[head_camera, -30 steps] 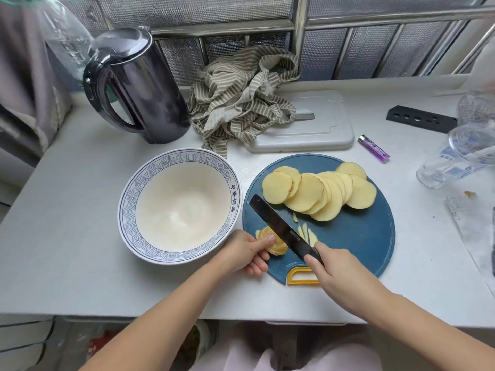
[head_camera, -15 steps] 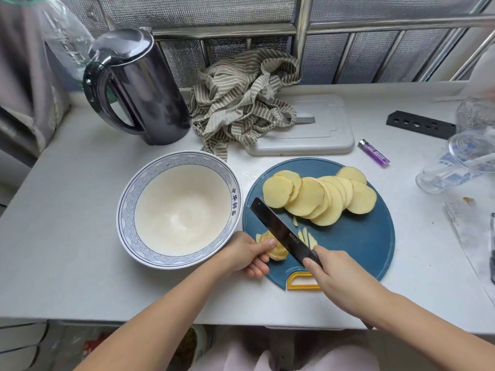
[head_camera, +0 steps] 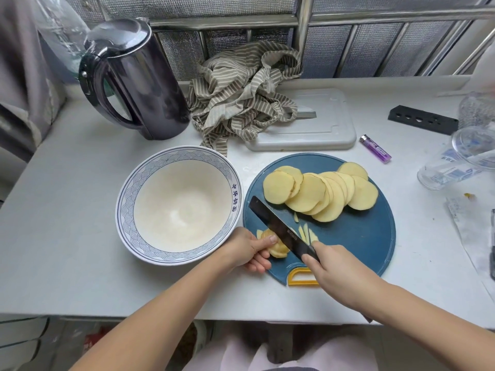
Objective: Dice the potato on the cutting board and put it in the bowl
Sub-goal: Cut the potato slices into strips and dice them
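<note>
Several potato slices [head_camera: 321,194] fanned on cutting board [head_camera: 356,236] beside bowl [head_camera: 139,180]; left hand [head_camera: 249,249] pinches small stack [head_camera: 277,250]; right hand [head_camera: 337,269] grips knife [head_camera: 278,227].

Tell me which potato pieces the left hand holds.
The small stack at the board's near left edge: the left hand grips it, beside the knife. The fanned slices farther back and the thin strips right of the blade lie untouched.

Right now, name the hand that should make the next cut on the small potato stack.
The right hand: it grips the knife over the potato stack; the left hand holds that stack.
</note>
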